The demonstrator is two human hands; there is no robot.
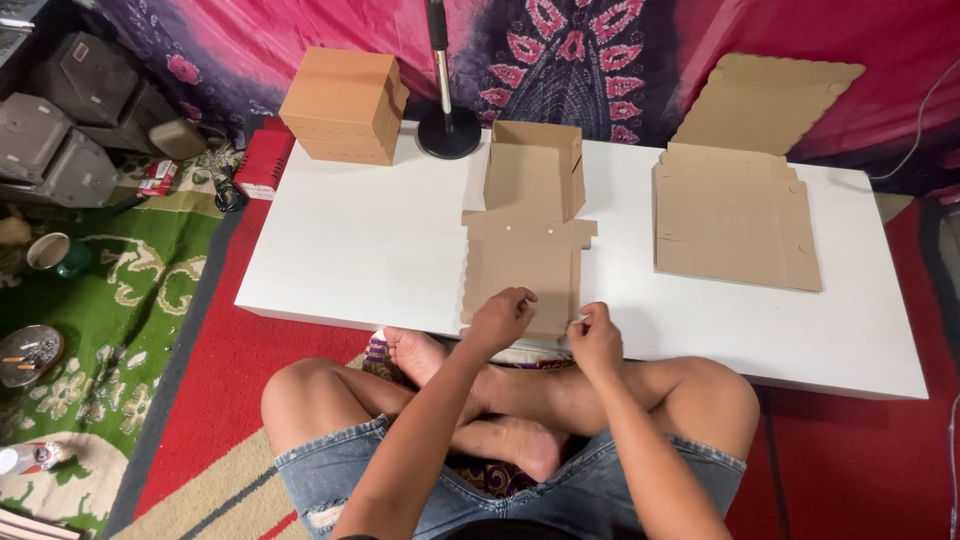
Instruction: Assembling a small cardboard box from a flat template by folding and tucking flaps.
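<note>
A half-folded brown cardboard box lies on the low white table, its far walls standing up and its lid flap lying flat toward me. My left hand pinches the near edge of that flap on the left. My right hand pinches the same edge at the right corner. I sit cross-legged on the floor at the table's near edge.
A stack of flat unfolded cardboard boxes lies at the table's right. Folded closed boxes are stacked at the back left corner. A black round stand base with a pole sits at the back. Clutter lies on the green rug at left.
</note>
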